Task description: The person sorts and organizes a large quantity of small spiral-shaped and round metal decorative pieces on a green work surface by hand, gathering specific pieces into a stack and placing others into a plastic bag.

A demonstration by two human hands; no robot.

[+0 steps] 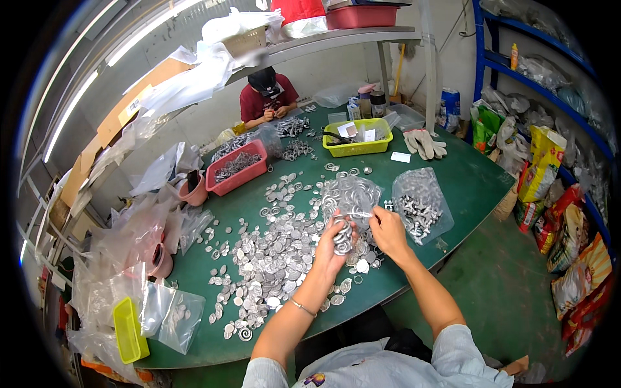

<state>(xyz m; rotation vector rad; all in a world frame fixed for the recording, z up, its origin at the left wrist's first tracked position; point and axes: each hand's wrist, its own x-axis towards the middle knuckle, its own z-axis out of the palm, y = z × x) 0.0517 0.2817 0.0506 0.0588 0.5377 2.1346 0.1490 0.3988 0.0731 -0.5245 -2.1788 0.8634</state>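
My left hand (330,247) is closed around several silver spiral metal pieces (343,235), above the right side of a big pile of flat silver metal pieces (272,258). Beside it, my right hand (389,233) pinches the edge of a clear plastic bag (352,197). More spiral pieces show through that bag, which lies just beyond both hands. To the right rests another clear bag (424,204) with small silver metal parts inside.
The green table (472,174) also bears a pink basket (237,169) of metal parts, a yellow-green basket (357,137) and gloves (424,143). Plastic bags (174,310) crowd the left edge. A co-worker (268,97) sits at the far side. Blue shelving (543,87) stands right.
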